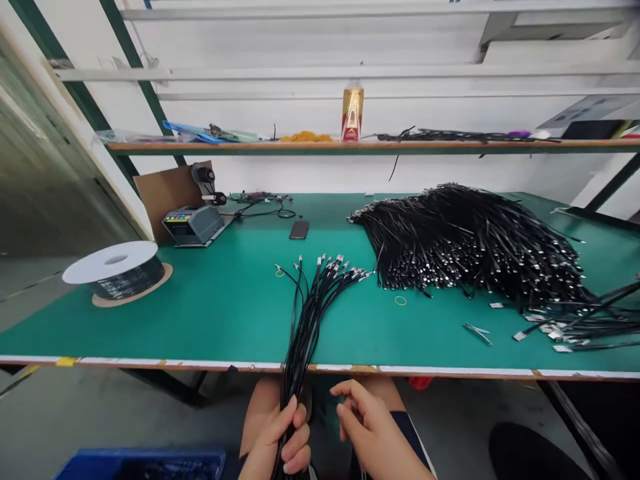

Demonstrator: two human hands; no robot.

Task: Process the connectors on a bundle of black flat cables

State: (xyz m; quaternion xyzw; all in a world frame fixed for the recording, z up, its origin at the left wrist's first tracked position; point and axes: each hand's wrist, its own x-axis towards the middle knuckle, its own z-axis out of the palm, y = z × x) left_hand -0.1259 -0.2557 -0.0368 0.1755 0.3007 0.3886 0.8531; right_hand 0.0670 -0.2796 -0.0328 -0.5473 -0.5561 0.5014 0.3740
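My left hand (290, 437) is wrapped around a bundle of black cables (303, 340) below the table's front edge. The bundle rises over that edge, and its metal-tipped ends fan out on the green table top (210, 313). To the right of the bundle, my right hand (363, 420) hangs over my lap with loosely bent fingers apart and nothing between them. One yellow rubber band (280, 273) lies by the fanned ends, and a second rubber band (401, 301) lies farther right. The lower end of the bundle runs out of view.
A large pile of black cables (465, 240) covers the right rear, with small snips (479, 333) in front and more cables (595, 323) at the right edge. At left stand a cable spool (125, 270) and a grey tape dispenser (195, 223). A phone (299, 230) lies mid-table.
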